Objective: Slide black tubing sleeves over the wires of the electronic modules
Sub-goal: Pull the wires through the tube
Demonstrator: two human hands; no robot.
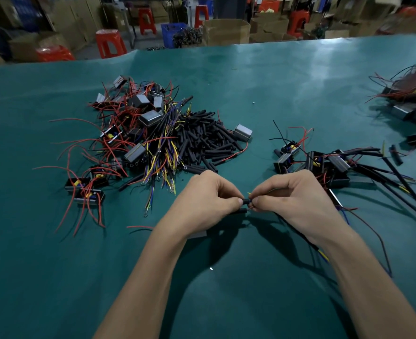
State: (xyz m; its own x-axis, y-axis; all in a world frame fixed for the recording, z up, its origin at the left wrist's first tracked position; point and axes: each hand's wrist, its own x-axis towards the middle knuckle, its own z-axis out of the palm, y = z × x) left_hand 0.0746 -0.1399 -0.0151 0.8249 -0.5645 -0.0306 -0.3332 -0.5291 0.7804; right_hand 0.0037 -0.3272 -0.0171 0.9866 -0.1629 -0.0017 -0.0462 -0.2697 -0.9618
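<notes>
Both hands meet low over the middle of the green table mat (287, 77). The left hand (203, 199) has its fingers curled and pinches short black tubing sleeves (245, 201) between thumb and forefinger; 2 sleeve ends show, one just above the other, both pointing toward the other hand. The right hand (295, 194) is also curled, its fingertips pinching a thin bundle of wires (251, 200) right at the mouth of the upper sleeve; a yellow tip sticks up just beside the fingers. Dark, blue and yellow leads (324, 255) trail out from under the right wrist and lie on the mat.

Beyond the left hand sits a loose heap of black tubing pieces (204, 140), touching a larger tangle of unsleeved modules (133, 133) with red, yellow, blue and black wires spread outward. One grey module (243, 132) lies alone at the heap's right edge. Just behind the right hand is a smaller group of modules with black sleeves on their wires (344, 167), the sleeved leads fanning out to the right. Another pile of modules (412, 104) sits well apart at the far right edge.

Past the table stand red plastic stools (110, 42), a blue crate (172, 33) and cardboard boxes (226, 31).
</notes>
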